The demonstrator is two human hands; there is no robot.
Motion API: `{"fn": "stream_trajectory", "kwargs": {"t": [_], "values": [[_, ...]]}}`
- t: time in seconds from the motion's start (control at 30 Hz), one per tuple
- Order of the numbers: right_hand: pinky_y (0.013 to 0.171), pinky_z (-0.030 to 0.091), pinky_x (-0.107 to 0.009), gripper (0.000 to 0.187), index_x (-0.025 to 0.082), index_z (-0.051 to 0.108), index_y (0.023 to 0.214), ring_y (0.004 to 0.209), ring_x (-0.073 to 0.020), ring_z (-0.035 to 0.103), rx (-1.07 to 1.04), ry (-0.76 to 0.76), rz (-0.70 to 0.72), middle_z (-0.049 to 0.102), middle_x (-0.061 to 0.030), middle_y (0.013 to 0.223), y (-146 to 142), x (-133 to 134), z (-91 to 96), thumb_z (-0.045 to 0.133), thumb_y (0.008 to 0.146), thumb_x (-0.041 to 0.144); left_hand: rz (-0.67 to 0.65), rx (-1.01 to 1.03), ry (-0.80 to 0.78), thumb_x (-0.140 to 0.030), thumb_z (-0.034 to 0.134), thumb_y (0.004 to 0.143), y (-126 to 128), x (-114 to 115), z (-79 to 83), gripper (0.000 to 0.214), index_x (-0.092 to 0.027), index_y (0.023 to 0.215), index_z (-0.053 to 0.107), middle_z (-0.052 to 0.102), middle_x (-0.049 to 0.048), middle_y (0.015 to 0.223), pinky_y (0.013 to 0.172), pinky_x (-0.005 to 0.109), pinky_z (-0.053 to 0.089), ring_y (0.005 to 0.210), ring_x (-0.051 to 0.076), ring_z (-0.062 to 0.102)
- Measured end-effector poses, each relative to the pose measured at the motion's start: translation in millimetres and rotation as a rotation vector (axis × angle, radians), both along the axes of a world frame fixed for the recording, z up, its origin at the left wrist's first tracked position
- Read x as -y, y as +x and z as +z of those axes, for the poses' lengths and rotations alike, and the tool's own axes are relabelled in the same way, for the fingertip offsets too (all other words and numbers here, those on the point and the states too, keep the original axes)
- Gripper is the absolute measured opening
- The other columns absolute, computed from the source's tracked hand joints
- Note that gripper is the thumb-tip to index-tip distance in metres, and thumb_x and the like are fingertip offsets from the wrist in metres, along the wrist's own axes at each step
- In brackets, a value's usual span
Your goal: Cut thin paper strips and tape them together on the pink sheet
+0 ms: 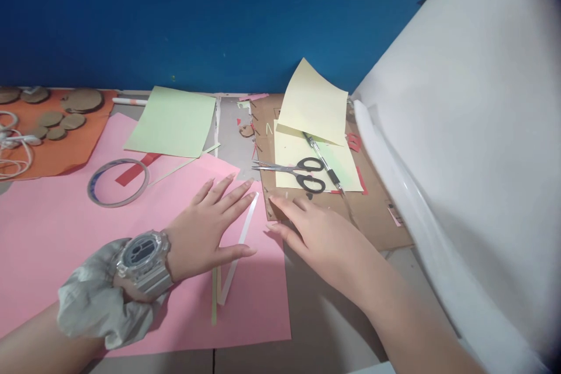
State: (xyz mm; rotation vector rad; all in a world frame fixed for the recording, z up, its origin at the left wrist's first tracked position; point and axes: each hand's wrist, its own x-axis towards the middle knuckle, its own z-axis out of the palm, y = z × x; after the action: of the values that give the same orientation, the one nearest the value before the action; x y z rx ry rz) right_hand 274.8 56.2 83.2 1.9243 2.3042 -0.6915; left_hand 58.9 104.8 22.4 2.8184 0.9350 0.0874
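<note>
My left hand (219, 231) lies flat with its fingers spread on a large pink paper sheet (184, 327). Just beside its fingers and thumb is a narrow white paper strip (242, 239), folded near its lower end, and a thin green strip (214, 298) lies next to it. My right hand (311, 222) hovers or rests at the corner of a brown cardboard piece (381, 228), thumb and index finger apart, nothing seen between them. Scissors (302, 172) with black handles and a pen (323, 159) lie beyond it on pale yellow paper (315, 99).
A tape roll (118, 182) and a red strip (134, 169) lie on the pink sheet, with a green paper (173, 121) behind. Cardboard discs (82, 100) and white earphones (17, 146) sit on orange paper (83, 155). A blue wall (197, 17) and white sheet (473, 117) bound the space.
</note>
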Motion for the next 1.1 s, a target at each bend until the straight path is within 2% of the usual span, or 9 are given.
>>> {"fn": "stream_trajectory", "kwargs": {"t": [0.4, 0.77, 0.93, 1.1], "values": [[0.063, 0.047, -0.031, 0.046, 0.027, 0.04, 0.138, 0.087, -0.0236, 0.065, 0.005, -0.042, 0.002, 0.061, -0.0076, 0.118, 1.6, -1.9, 1.8, 0.035, 0.095, 0.044, -0.015, -0.005, -0.005, -0.072, 0.034, 0.082, -1.0, -0.2, 0.8, 0.086, -0.019, 0.148, 0.017, 0.019, 0.0045, 0.154, 0.112, 0.055, 0.014, 0.142, 0.034, 0.008], [0.061, 0.044, -0.03, 0.043, 0.03, 0.043, 0.134, 0.083, -0.0233, 0.065, 0.012, -0.016, 0.009, 0.06, -0.0066, 0.118, 0.5, 0.4, 0.5, 0.034, 0.095, 0.046, -0.001, -0.039, 0.006, -0.068, 0.032, 0.086, 1.1, 0.1, 5.2, 0.077, -0.021, 0.147, 0.023, 0.021, 0.0019, 0.154, 0.111, 0.053, 0.017, 0.141, 0.033, 0.013], [0.059, 0.041, -0.028, 0.039, 0.028, 0.048, 0.128, 0.076, -0.0202, 0.064, -0.003, -0.017, 0.024, 0.062, -0.0058, 0.109, -0.1, 2.0, -0.8, 0.035, 0.095, 0.044, 0.004, -0.04, 0.018, -0.067, 0.033, 0.087, 2.2, 0.1, 8.0, 0.074, -0.022, 0.146, 0.026, 0.026, 0.0033, 0.152, 0.11, 0.051, 0.019, 0.14, 0.033, 0.018], [0.059, 0.041, -0.028, 0.042, 0.029, 0.044, 0.132, 0.078, -0.0207, 0.064, 0.01, 0.0, 0.031, 0.061, -0.0071, 0.113, -0.4, 2.3, -2.0, 0.034, 0.095, 0.045, 0.007, -0.035, 0.028, -0.066, 0.032, 0.087, 2.5, 0.3, 7.5, 0.072, -0.023, 0.145, 0.027, 0.027, 0.0033, 0.152, 0.11, 0.051, 0.019, 0.139, 0.033, 0.02]]}}
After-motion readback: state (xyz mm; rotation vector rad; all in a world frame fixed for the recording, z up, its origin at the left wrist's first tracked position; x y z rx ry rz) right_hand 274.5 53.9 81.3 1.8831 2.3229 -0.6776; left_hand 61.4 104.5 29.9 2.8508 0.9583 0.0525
